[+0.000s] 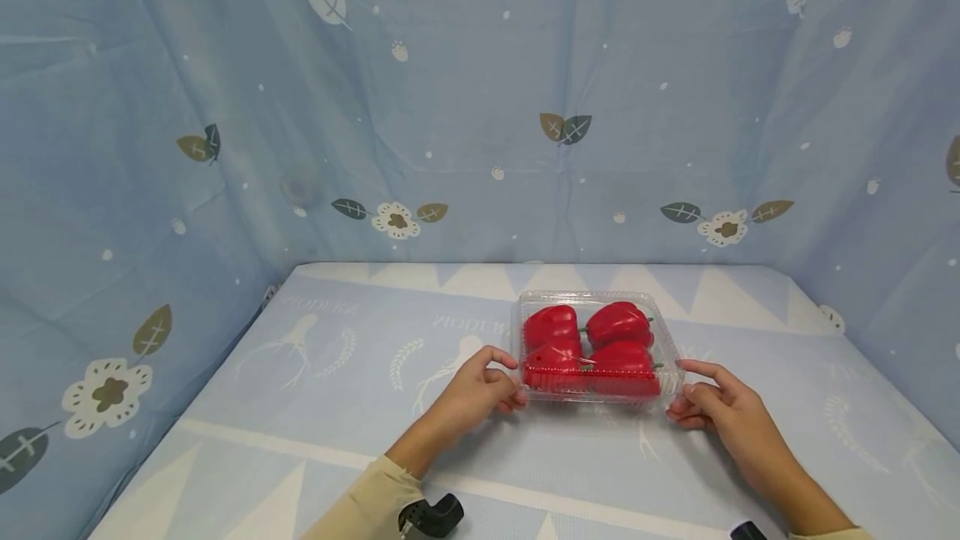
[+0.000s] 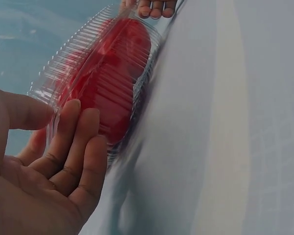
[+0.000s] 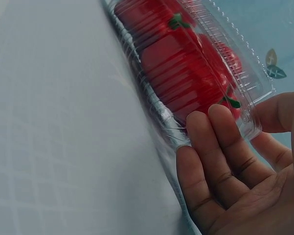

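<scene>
A clear plastic box (image 1: 585, 297) with ribbed walls and a beaded rim stands near the middle of the table. Several red bell peppers (image 1: 619, 324) lie inside, some showing green stems. My left hand (image 1: 480, 386) pinches the box's near left corner, thumb on one side of the rim and fingers on the other. At the near right corner my right hand (image 1: 723, 407) grips the box the same way. In the right wrist view the fingers (image 3: 200, 142) lie against the ribbed side wall. Through the plastic, the peppers (image 2: 112, 93) show red in the left wrist view.
The table (image 1: 315, 407) wears a pale blue patterned cloth. Behind it and on both sides hangs a blue curtain (image 1: 465, 82) printed with leaves and flowers. A black device (image 1: 431, 515) is on the left wrist and another dark one (image 1: 747, 531) by the right.
</scene>
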`<action>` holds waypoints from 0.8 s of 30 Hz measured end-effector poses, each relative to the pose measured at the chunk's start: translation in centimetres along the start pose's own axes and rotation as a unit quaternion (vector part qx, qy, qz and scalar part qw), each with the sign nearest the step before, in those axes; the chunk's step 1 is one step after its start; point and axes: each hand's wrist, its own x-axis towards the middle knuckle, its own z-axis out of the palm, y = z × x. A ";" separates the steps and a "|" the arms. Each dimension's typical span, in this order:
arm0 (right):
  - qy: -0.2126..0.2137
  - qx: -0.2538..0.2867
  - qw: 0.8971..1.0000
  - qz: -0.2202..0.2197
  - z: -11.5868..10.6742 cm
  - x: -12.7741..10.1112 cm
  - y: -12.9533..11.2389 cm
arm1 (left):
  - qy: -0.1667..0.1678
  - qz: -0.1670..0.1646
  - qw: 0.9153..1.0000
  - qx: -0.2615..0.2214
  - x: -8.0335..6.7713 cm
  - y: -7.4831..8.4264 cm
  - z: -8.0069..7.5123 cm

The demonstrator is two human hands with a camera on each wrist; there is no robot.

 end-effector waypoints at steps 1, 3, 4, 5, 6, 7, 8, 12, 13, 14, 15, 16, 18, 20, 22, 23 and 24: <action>0.000 0.001 1.000 0.000 0.0 0.0 0.0 | 0.001 0.001 1.000 0.001 0.0 0.0 0.0; -0.002 0.000 1.000 -0.003 0.0 0.0 0.1 | 0.005 0.004 1.000 0.004 0.0 0.1 0.1; -0.002 0.000 1.000 -0.004 -0.1 0.0 0.1 | 0.006 0.008 1.000 0.004 0.0 0.1 0.2; -0.003 -0.001 1.000 -0.005 -0.1 0.0 0.2 | 0.006 0.010 1.000 0.003 -0.1 0.2 0.2; -0.003 -0.002 1.000 -0.005 -0.1 0.1 0.2 | 0.007 0.012 1.000 0.001 -0.1 0.2 0.2; -0.004 -0.002 1.000 -0.006 -0.1 0.1 0.2 | 0.008 0.014 1.000 0.000 -0.1 0.2 0.3; -0.004 -0.004 1.000 -0.007 -0.1 0.1 0.2 | 0.009 0.016 1.000 -0.002 -0.1 0.2 0.3; -0.002 -0.002 1.000 -0.010 -0.1 0.1 0.1 | 0.007 0.022 1.000 -0.002 -0.2 0.1 0.4; -0.001 -0.002 1.000 -0.011 -0.1 0.1 0.1 | 0.005 0.020 1.000 0.000 -0.2 0.1 0.4; 0.000 -0.002 1.000 -0.011 -0.1 0.1 0.1 | 0.002 0.018 1.000 0.003 -0.2 0.1 0.4; 0.000 -0.001 1.000 -0.011 0.0 0.0 0.0 | 0.000 0.015 1.000 0.007 -0.2 0.1 0.4; 0.000 -0.001 1.000 -0.011 0.0 0.0 0.1 | -0.004 0.013 1.000 0.008 -0.2 0.1 0.4; 0.000 -0.002 1.000 -0.010 0.0 0.0 0.1 | -0.007 0.003 1.000 0.014 -0.2 0.3 0.5; 0.000 0.000 1.000 -0.008 0.0 0.0 0.1 | -0.006 -0.004 1.000 0.014 -0.2 0.4 0.5; 0.000 -0.001 1.000 -0.007 0.0 0.0 0.1 | -0.003 -0.011 1.000 0.012 -0.2 0.6 0.5; 0.000 -0.001 1.000 -0.006 0.0 0.0 0.0 | 0.000 -0.015 1.000 0.013 -0.2 0.7 0.5; 0.000 -0.002 1.000 -0.006 0.0 0.0 0.0 | 0.002 -0.019 1.000 0.014 -0.2 0.8 0.6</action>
